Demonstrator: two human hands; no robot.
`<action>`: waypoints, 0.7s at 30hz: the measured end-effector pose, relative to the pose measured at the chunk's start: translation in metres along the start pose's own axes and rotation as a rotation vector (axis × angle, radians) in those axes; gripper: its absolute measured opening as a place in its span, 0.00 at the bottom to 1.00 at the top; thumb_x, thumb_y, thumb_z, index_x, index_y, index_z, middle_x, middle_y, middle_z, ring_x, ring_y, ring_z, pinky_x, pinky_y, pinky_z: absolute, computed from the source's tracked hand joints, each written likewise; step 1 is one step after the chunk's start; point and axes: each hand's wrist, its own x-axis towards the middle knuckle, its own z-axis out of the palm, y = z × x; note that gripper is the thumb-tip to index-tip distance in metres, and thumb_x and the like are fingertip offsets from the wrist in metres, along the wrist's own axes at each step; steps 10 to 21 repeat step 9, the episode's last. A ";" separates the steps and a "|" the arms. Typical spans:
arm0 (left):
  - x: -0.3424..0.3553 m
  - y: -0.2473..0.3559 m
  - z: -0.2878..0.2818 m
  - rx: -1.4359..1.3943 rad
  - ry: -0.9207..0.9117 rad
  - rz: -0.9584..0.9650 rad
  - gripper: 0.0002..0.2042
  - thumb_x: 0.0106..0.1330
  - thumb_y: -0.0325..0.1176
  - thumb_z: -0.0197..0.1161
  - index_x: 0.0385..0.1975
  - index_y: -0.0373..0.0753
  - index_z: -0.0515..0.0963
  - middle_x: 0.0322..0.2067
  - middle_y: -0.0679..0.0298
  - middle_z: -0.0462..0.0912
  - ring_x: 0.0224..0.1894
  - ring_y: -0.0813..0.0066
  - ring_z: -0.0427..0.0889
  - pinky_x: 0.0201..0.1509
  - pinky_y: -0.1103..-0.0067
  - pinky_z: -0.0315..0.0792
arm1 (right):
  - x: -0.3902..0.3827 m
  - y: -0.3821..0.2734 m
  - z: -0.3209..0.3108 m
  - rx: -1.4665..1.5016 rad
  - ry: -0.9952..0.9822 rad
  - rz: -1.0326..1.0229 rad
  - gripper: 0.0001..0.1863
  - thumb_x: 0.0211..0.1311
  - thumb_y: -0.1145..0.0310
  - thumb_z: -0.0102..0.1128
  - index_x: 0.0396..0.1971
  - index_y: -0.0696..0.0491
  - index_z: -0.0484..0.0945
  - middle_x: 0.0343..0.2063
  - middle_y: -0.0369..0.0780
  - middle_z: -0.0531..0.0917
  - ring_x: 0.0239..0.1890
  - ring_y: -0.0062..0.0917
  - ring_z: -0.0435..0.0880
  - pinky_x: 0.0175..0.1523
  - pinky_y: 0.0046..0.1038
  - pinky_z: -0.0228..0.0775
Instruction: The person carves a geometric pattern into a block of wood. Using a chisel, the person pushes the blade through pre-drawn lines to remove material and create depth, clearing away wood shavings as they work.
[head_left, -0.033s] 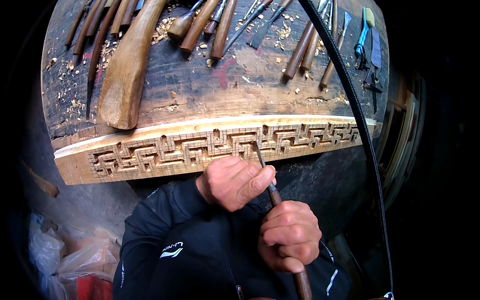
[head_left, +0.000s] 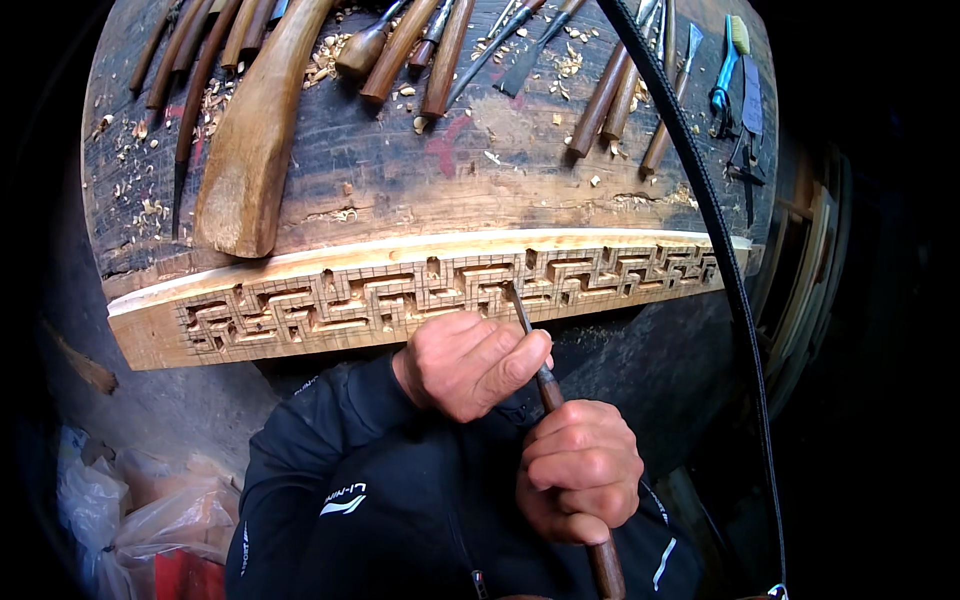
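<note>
Two hands on one carving chisel, fretwork plank at the desk's near edge

Item 1: carving chisel point(head_left: 545, 385), slim metal shaft with a dark wooden handle. It runs slantwise from the person's lap up to the plank; its tip rests in the cut pattern near the middle of the plank's length.

Item 2: left hand point(head_left: 470, 362). Grip closed around the chisel shaft just below the blade, fingers curled over it, knuckles close under the plank's lower edge.

Item 3: right hand point(head_left: 580, 470). Grip closed as a fist around the chisel handle, lower down and nearer the body; the handle's end shows beneath the fist.

Item 4: carved plank point(head_left: 150, 335), pale wood, lying along the near edge of the desk point(head_left: 400, 170) with its carved face toward the person. A geometric key pattern is cut along almost its whole length.

Item 5: wooden mallet point(head_left: 250, 150), long and club-shaped, lying on the desk's left part, its thick end close to the plank.

Item 6: row of wood-handled chisels point(head_left: 420, 50) along the far edge, wood chips scattered among them.

Item 7: blue-handled brush point(head_left: 725, 65) at the far right corner.

Item 8: black cable point(head_left: 700, 180) curving across the right side.
</note>
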 end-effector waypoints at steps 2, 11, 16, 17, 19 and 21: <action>-0.004 0.000 -0.003 0.036 -0.044 -0.009 0.22 0.69 0.28 0.77 0.60 0.29 0.79 0.33 0.63 0.90 0.29 0.70 0.90 0.27 0.78 0.76 | -0.002 0.001 0.000 0.003 0.007 0.001 0.32 0.90 0.57 0.58 0.19 0.56 0.67 0.16 0.42 0.82 0.11 0.25 0.75 0.16 0.27 0.67; -0.007 -0.006 0.004 0.062 0.024 0.047 0.23 0.74 0.30 0.75 0.64 0.27 0.78 0.35 0.60 0.93 0.29 0.70 0.91 0.27 0.77 0.76 | 0.012 0.014 -0.013 0.102 -0.116 -0.006 0.31 0.90 0.55 0.57 0.21 0.56 0.66 0.15 0.41 0.80 0.09 0.22 0.72 0.14 0.26 0.59; -0.007 -0.006 0.004 0.062 0.024 0.047 0.23 0.74 0.30 0.75 0.64 0.27 0.78 0.35 0.60 0.93 0.29 0.70 0.91 0.27 0.77 0.76 | 0.012 0.014 -0.013 0.102 -0.116 -0.006 0.31 0.90 0.55 0.57 0.21 0.56 0.66 0.15 0.41 0.80 0.09 0.22 0.72 0.14 0.26 0.59; -0.007 -0.006 0.004 0.062 0.024 0.047 0.23 0.74 0.30 0.75 0.64 0.27 0.78 0.35 0.60 0.93 0.29 0.70 0.91 0.27 0.77 0.76 | 0.012 0.014 -0.013 0.102 -0.116 -0.006 0.31 0.90 0.55 0.57 0.21 0.56 0.66 0.15 0.41 0.80 0.09 0.22 0.72 0.14 0.26 0.59; -0.007 -0.006 0.004 0.062 0.024 0.047 0.23 0.74 0.30 0.75 0.64 0.27 0.78 0.35 0.60 0.93 0.29 0.70 0.91 0.27 0.77 0.76 | 0.012 0.014 -0.013 0.102 -0.116 -0.006 0.31 0.90 0.55 0.57 0.21 0.56 0.66 0.15 0.41 0.80 0.09 0.22 0.72 0.14 0.26 0.59; -0.007 -0.006 0.004 0.062 0.024 0.047 0.23 0.74 0.30 0.75 0.64 0.27 0.78 0.35 0.60 0.93 0.29 0.70 0.91 0.27 0.77 0.76 | 0.012 0.014 -0.013 0.102 -0.116 -0.006 0.31 0.90 0.55 0.57 0.21 0.56 0.66 0.15 0.41 0.80 0.09 0.22 0.72 0.14 0.26 0.59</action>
